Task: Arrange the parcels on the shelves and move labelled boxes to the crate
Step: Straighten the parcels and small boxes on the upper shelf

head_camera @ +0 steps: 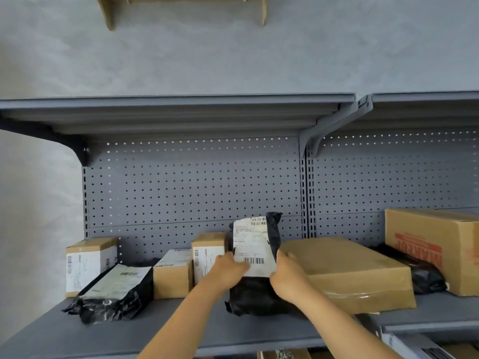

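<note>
Both forearms reach to twelve o'clock, left hand (228, 268) and right hand (287, 274) gripping the black parcel (256, 288) upright on the shelf (181, 330); next, seat it squarely.

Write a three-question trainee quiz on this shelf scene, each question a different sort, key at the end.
1. True or false: both hands hold the upright black parcel.
2. Multiple choice: What stands directly right of that parcel? A) a large flat cardboard box B) a crate C) a bottle
3. Fill in: The other black parcel, at the shelf's left, leans against a labelled ____.

Key: 1 true; 2 A; 3 box
</note>
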Tool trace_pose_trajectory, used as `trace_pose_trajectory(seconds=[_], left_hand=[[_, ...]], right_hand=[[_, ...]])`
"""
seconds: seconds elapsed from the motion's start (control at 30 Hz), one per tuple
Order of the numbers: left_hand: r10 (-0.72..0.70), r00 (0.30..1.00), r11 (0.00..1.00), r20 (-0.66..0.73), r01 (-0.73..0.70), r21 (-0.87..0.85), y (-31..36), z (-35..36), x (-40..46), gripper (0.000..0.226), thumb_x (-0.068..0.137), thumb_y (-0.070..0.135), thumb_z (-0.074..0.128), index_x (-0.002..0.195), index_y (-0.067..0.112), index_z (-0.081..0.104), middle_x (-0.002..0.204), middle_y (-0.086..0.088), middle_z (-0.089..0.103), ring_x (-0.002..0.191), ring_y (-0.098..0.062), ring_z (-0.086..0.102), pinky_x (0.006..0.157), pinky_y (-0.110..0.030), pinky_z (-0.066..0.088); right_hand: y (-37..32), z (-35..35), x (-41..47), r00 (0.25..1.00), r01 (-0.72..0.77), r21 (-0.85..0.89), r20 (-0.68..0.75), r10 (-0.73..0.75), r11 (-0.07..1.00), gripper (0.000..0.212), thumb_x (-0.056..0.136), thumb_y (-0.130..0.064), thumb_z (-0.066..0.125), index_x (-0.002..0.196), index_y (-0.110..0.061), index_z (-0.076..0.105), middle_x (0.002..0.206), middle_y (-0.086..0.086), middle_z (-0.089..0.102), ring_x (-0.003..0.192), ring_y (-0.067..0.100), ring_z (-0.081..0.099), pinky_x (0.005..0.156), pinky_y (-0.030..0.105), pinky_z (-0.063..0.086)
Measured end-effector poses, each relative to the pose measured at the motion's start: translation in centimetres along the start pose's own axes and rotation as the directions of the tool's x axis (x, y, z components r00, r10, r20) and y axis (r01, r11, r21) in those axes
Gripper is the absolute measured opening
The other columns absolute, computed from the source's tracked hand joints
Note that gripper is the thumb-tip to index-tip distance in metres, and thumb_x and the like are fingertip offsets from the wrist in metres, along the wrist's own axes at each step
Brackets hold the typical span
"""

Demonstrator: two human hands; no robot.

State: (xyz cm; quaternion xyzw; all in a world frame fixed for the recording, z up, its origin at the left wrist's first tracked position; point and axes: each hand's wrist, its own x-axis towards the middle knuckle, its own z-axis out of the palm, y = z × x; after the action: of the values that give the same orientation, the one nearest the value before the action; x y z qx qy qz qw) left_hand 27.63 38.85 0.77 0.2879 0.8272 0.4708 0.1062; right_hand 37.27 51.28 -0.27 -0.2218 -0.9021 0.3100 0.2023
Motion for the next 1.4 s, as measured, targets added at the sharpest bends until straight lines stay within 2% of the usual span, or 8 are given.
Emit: trace_pose_trajectory(seconds=[0.2,0.33,0.5,0.63,0.73,0.87,1.1,1.4], left_hand=[[0.01,0.99,0.973,0.139,-0.042,0.229,-1.7,0.9,4.8,0.031,0.094,0.027,0.053,0.121,0.015,0.062,0.107,-0.001,0.064,0.093,-0.014,0.059,0.078,-0.024,0.051],[-0.047,0.983,0.949,0.18,-0.012,0.315,-2.9,0.8,6.2,0.034,0.093,0.027,0.053,0.12,0.007,0.059,0.093,-0.003,0.058,0.084,-0.02,0.062,0.065,-0.025,0.059],[0.037,0.991,0.839,0.132,-0.102,0.534,-3.2,0.3,6.7,0.038,0.097,0.034,0.054,0.122,0.006,0.058,0.118,-0.011,0.062,0.098,-0.021,0.063,0.07,-0.023,0.046],[0.106,0.99,0.731,0.09,-0.139,0.668,-2.8,-0.1,6.9,0.035,0.091,0.034,0.06,0.114,0.007,0.061,0.09,-0.002,0.054,0.088,-0.022,0.06,0.067,-0.026,0.042],[0.144,0.989,0.659,0.038,-0.125,0.741,-1.8,-0.6,6.9,0.034,0.089,0.04,0.058,0.108,0.012,0.06,0.092,-0.002,0.056,0.09,-0.024,0.061,0.069,-0.03,0.045],[0.168,0.986,0.728,0.002,-0.125,0.674,-0.1,-0.4,7.0,0.026,0.09,0.04,0.055,0.076,0.017,0.052,0.081,-0.003,0.057,0.083,-0.027,0.063,0.066,-0.031,0.045],[0.123,0.992,0.858,0.0,-0.106,0.502,3.4,3.8,5.8,0.039,0.098,0.041,0.049,0.067,0.017,0.045,0.063,0.0,0.045,0.057,-0.013,0.044,0.054,-0.025,0.033],[-0.102,0.995,0.906,0.0,0.093,0.412,6.4,9.6,4.8,0.045,0.099,0.05,0.043,0.077,0.011,0.052,0.074,-0.006,0.061,0.068,-0.019,0.056,0.06,-0.025,0.047]], right_hand=[[0.2,2.4,4.1,0.989,-0.081,-0.192,0.103,0.103,0.978,0.076,0.096,-0.009,0.044,0.156,-0.008,-0.002,0.156,0.018,0.021,0.137,0.03,0.039,0.111,0.034,0.035],[0.7,3.7,5.9,0.976,-0.074,-0.171,0.189,0.107,0.982,0.05,0.095,-0.016,0.044,0.144,-0.016,0.041,0.139,0.013,0.049,0.119,0.027,0.054,0.096,0.028,0.045],[-0.5,4.1,6.6,0.962,-0.026,-0.243,0.257,0.091,0.97,0.056,0.1,-0.022,0.048,0.152,-0.015,0.029,0.15,0.011,0.041,0.13,0.027,0.048,0.104,0.03,0.043],[-1.2,3.6,6.7,0.964,0.021,-0.219,0.264,0.039,0.975,0.055,0.095,-0.024,0.057,0.145,-0.014,0.039,0.141,0.009,0.05,0.122,0.025,0.054,0.086,0.023,0.041],[-1.4,2.4,6.6,0.974,0.104,-0.182,0.218,-0.063,0.978,0.054,0.094,-0.023,0.058,0.144,-0.014,0.04,0.139,0.01,0.051,0.116,0.024,0.054,0.083,0.024,0.04],[-1.2,0.1,6.3,0.976,0.207,-0.143,0.099,-0.194,0.968,0.061,0.097,-0.026,0.057,0.151,-0.018,0.03,0.149,0.008,0.04,0.128,0.024,0.047,0.098,0.028,0.041],[2.9,-6.6,5.4,0.956,0.284,-0.179,-0.018,-0.291,0.942,0.05,0.098,-0.026,0.053,0.146,-0.022,0.04,0.147,0.005,0.041,0.121,0.022,0.051,0.095,0.03,0.041],[16.0,-16.8,5.1,0.999,-0.038,-0.326,-0.022,0.033,0.945,0.053,0.096,-0.04,0.05,0.141,-0.014,0.043,0.137,0.008,0.053,0.12,0.025,0.054,0.094,0.035,0.048]])
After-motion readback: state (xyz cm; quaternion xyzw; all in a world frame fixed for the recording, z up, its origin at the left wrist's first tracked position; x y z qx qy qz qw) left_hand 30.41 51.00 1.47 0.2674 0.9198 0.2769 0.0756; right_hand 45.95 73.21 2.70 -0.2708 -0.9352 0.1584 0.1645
